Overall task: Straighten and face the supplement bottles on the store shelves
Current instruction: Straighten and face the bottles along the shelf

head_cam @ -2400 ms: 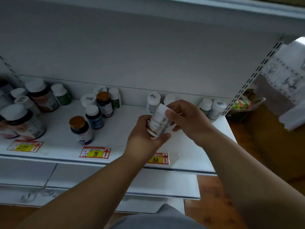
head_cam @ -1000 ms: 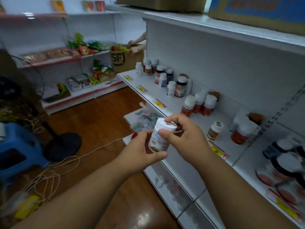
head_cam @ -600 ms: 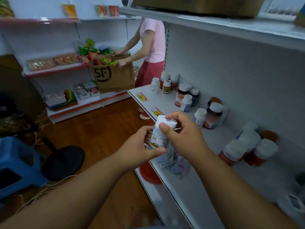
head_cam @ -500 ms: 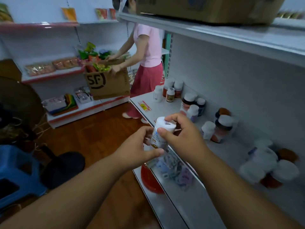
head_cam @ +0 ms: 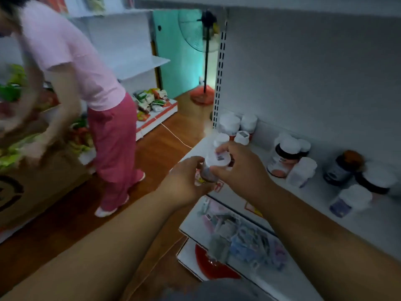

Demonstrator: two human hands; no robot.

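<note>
In a shop aisle with a wooden floor (head_cam: 152,153), both hands, left hand (head_cam: 184,183) and right hand (head_cam: 240,170), hold a white-capped bottle (head_cam: 213,165) between curled fingers, just off the front edge of a white shelf (head_cam: 321,205) carrying other bottles (head_cam: 284,159).

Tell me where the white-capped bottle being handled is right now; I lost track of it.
In the head view it is centre frame: the white-capped bottle is held between the left hand and right hand, above the shelf's front edge.
</note>
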